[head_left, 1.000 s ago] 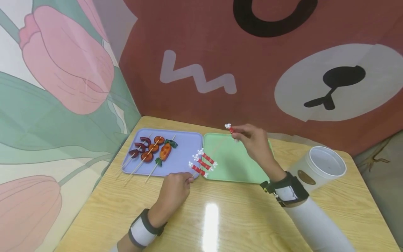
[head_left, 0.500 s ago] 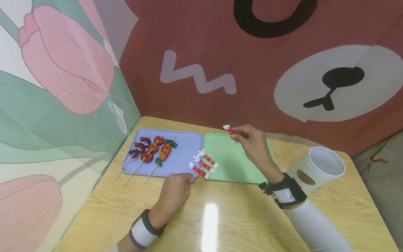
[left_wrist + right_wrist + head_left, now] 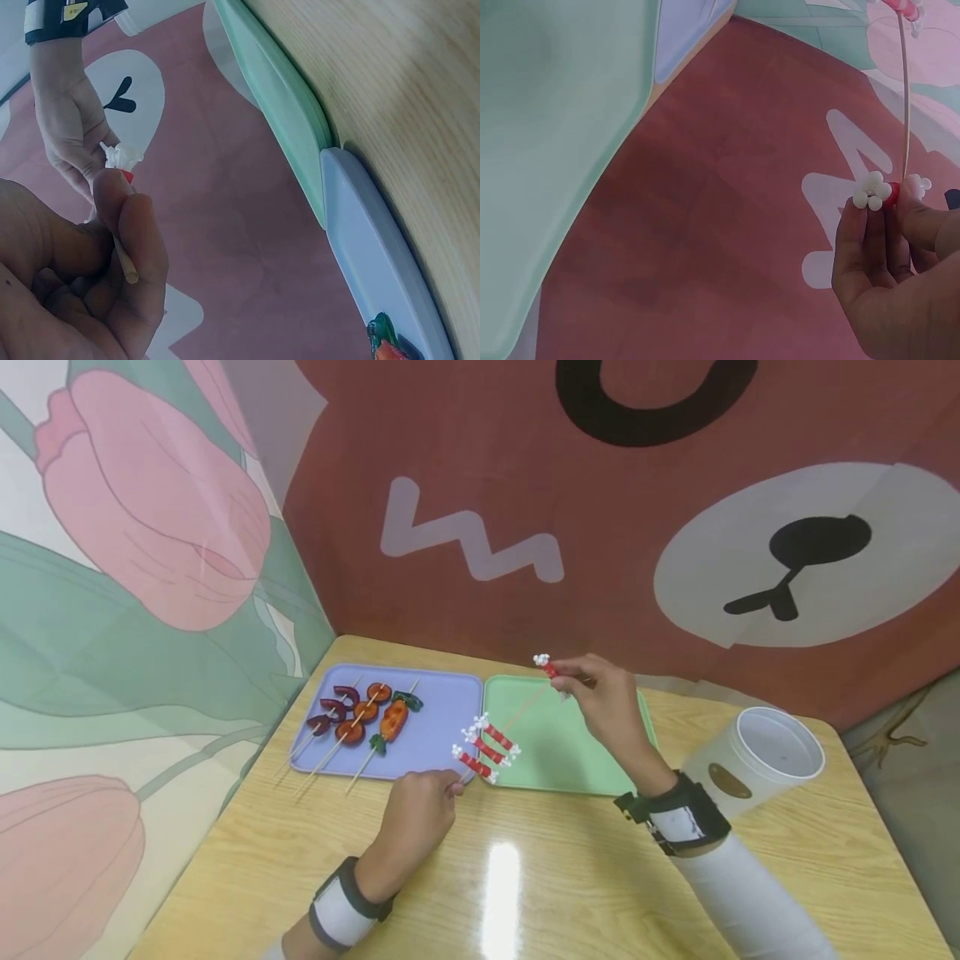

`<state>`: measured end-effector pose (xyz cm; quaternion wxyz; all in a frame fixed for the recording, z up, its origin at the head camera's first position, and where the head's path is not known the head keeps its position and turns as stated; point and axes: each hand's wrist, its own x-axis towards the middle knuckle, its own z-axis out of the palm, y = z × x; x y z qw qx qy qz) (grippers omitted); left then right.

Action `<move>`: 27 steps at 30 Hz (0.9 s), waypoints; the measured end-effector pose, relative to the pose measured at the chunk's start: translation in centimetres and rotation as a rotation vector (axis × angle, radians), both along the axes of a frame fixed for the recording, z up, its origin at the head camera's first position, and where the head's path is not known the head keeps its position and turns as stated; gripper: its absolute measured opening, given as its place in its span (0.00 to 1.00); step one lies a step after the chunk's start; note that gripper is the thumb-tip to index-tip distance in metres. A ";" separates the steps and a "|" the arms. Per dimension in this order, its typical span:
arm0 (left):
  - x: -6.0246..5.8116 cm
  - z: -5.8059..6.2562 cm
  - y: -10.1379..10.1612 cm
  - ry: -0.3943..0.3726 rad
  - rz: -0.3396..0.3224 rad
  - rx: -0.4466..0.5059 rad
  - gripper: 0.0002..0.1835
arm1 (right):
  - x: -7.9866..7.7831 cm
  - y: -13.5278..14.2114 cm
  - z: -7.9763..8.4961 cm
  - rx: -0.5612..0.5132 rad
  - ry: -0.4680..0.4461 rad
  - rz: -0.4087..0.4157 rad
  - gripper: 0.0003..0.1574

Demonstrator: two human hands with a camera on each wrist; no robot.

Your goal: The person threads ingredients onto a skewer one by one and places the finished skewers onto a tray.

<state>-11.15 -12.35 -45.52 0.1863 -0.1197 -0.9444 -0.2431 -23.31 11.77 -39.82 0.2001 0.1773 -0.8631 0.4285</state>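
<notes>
My left hand [image 3: 416,818] pinches the lower end of a thin wooden skewer [image 3: 525,707]; the stick's blunt end [image 3: 130,271] pokes out between thumb and finger in the left wrist view. Several red pieces with white knobbly ends [image 3: 489,748] are threaded crosswise on it, close to that hand. At the skewer's far end, my right hand [image 3: 603,703] pinches another red piece with white knobbly ends [image 3: 892,193] between thumb and fingers. The skewer slants up to the right above both trays. My fingers partly cover the held piece, so whether the tip passes through it is hidden.
A purple tray [image 3: 442,718] at left bears 3 skewers of toy food [image 3: 365,713], their sticks jutting over its front edge. Against it lies a green tray [image 3: 573,756]. A white translucent tub [image 3: 738,768] stands right of my right forearm. Walls [image 3: 465,610] rise behind and left.
Both hands stay almost in place, with tiny shifts only. The right hand keeps hold of its red piece at the skewer's far end throughout.
</notes>
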 end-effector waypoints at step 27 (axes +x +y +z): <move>0.3 0.3 0.4 0.005 0.053 0.010 0.02 | 2.4 -2.1 0.1 0.088 0.241 -0.079 0.21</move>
